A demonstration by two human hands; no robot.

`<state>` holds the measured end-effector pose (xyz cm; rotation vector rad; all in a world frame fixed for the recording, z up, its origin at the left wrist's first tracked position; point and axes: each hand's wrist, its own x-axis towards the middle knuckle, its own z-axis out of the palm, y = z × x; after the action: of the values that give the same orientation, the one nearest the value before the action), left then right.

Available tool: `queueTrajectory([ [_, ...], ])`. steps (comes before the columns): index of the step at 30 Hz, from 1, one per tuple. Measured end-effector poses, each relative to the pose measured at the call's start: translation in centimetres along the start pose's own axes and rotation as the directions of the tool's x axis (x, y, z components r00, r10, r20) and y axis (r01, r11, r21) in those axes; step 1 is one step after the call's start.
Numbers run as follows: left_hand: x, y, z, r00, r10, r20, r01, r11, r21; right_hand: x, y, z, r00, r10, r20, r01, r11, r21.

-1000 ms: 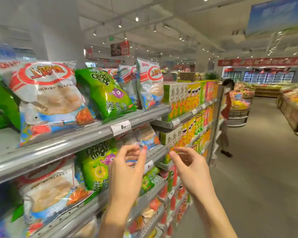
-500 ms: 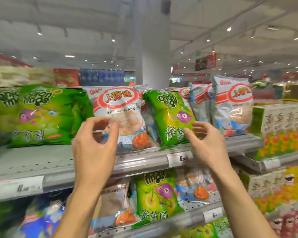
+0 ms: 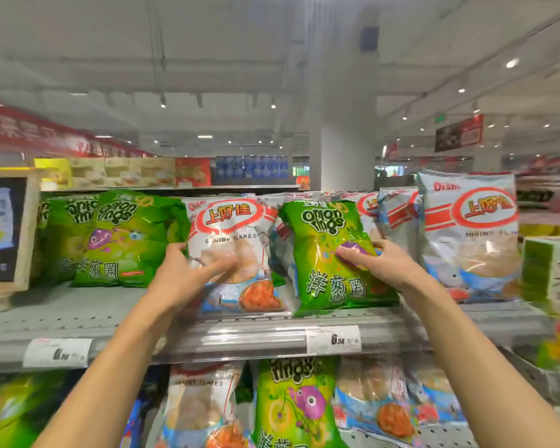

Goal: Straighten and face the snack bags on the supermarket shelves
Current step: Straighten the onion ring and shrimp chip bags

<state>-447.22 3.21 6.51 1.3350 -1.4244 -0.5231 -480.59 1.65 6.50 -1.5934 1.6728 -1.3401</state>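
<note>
On the top shelf [image 3: 117, 315] a white shrimp flakes bag [image 3: 240, 227] leans beside a green onion rings bag [image 3: 324, 279]. My left hand [image 3: 188, 276] grips the shrimp flakes bag at its left edge, fingers spread across its front. My right hand [image 3: 382, 263] holds the onion rings bag by its right edge, thumb on the front. More green onion rings bags [image 3: 117, 237] stand to the left, and more white shrimp flakes bags [image 3: 469, 234] to the right.
A framed sign [image 3: 4, 227] stands at the shelf's far left. Green boxes [image 3: 553, 270] sit at the right. The lower shelf holds more snack bags [image 3: 291, 402]. Price tags [image 3: 333, 339] hang on the shelf rail. A white pillar [image 3: 340, 124] rises behind.
The view swung left from the aisle to face the shelf. Both hands rose from the lower shelf to the top one and took hold of the two bags.
</note>
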Motion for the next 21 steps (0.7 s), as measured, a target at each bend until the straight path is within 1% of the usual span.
queueTrajectory([
  [2,0.3,-0.4,0.2,0.997,0.029,0.071,-0.024,0.997,-0.07,1.1,0.6,0.0,0.988,0.022,0.153,-0.03,0.998,0.049],
  [4,0.4,-0.9,0.3,0.995,-0.001,0.095,0.01,0.996,-0.094,2.0,1.1,0.0,0.971,0.03,0.236,-0.049,0.996,0.074],
  [6,0.4,-1.1,0.2,0.992,-0.08,0.093,0.089,0.991,-0.097,2.5,1.3,0.0,0.96,0.02,0.278,-0.05,0.994,0.101],
  [8,0.6,-1.3,0.0,0.984,-0.112,0.136,0.128,0.985,-0.116,2.6,1.2,0.2,0.96,0.009,0.279,-0.038,0.994,0.098],
  [12,0.7,-1.3,-0.3,0.973,-0.139,0.182,0.158,0.983,-0.092,2.3,1.2,0.7,0.975,-0.032,0.221,-0.001,0.989,0.148],
  [15,0.8,-1.7,-0.5,0.974,-0.122,0.19,0.142,0.986,-0.093,1.3,0.9,0.8,0.982,-0.101,0.162,0.071,0.98,0.186],
  [17,1.0,-1.9,-0.6,0.978,-0.115,0.172,0.134,0.985,-0.105,0.9,0.6,0.7,0.984,-0.158,0.079,0.138,0.968,0.212],
  [19,1.3,-1.8,-0.6,0.984,-0.108,0.138,0.126,0.984,-0.129,0.5,0.1,0.4,0.981,-0.193,-0.022,0.194,0.966,0.173],
  [21,1.4,-1.3,-0.3,0.992,-0.067,0.109,0.086,0.98,-0.177,-0.4,-0.6,-0.4,0.967,-0.224,-0.125,0.234,0.969,0.073],
])
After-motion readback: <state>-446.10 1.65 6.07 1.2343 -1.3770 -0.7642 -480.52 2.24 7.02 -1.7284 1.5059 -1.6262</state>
